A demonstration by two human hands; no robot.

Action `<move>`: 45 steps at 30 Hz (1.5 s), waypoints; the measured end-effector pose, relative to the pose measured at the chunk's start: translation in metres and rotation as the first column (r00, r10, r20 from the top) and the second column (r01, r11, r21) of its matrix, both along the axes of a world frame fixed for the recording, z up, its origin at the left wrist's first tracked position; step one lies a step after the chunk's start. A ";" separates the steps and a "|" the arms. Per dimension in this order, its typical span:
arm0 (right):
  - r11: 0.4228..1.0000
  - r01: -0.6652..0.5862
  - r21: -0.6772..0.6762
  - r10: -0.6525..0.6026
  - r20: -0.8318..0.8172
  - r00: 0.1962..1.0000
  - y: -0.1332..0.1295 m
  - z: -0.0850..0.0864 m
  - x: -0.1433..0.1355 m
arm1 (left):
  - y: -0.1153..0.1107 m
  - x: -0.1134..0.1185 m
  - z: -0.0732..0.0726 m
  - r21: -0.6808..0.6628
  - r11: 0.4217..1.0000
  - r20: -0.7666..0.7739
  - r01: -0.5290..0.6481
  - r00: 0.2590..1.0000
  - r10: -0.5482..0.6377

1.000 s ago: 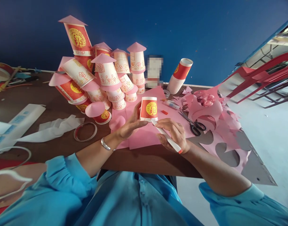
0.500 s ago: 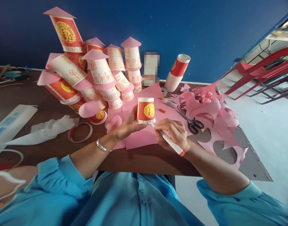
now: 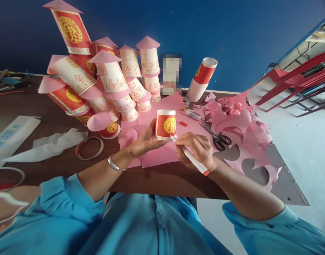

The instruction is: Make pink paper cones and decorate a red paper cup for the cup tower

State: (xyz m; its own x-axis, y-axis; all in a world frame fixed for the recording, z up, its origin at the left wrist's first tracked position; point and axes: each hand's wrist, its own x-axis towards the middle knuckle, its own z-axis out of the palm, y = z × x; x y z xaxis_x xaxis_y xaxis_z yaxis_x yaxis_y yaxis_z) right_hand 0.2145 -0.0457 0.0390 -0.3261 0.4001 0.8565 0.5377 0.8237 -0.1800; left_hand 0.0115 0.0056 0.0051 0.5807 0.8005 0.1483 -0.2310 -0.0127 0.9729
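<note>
Two hands engaged — left hand [image 3: 143,143] clasps inverted red paper cup [image 3: 165,124]; right hand [image 3: 195,148] grasps marker [image 3: 192,160] — best kept steady at rim.

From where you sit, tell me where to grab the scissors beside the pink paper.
Probably take the scissors by the black loop handles, coming from your right-hand side. The handles point toward you and lie bare on the table, while the blades run away under pink paper scraps.

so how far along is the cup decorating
Done: a pile of decorated cups with pink cone roofs stands at the back. In hand: the left hand holds an upturned red cup while the right hand puts a marker to its rim. Left: a stack of plain cups.
</note>
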 end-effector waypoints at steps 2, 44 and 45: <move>1.000 0.004 -0.013 -0.004 0.008 1.000 -0.001 0.001 0.000 | 0.001 0.000 0.000 0.021 1.000 -0.001 0.002 1.000 -0.002; 1.000 0.021 -0.007 -0.020 0.051 0.998 -0.004 0.009 0.001 | -0.001 -0.001 0.006 0.058 0.998 -0.053 -0.002 0.999 0.006; 1.000 0.018 -0.009 -0.017 0.054 0.998 -0.004 0.009 0.001 | -0.001 -0.001 0.006 0.059 0.998 -0.048 -0.003 0.999 0.006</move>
